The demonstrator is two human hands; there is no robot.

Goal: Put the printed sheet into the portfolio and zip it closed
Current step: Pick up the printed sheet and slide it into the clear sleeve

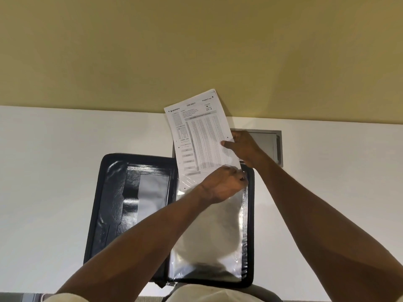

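The printed sheet (199, 136) stood tilted over the far end of the open portfolio (113, 205), its lower edge just entering the clear plastic sleeve (209, 236) on the portfolio's right half. My right hand (242, 147) pinched the sheet's right edge, thumb on the print, while my left hand (224, 184) was closed on the sleeve's mouth, apparently holding it open. To do this well, I judged, the sheet needed squaring to the sleeve and sliding straight down, or a corner might catch. Beyond the portfolio a grey hatch (272, 147) sat flush in the white table (43, 182). Nothing else blocked the way.
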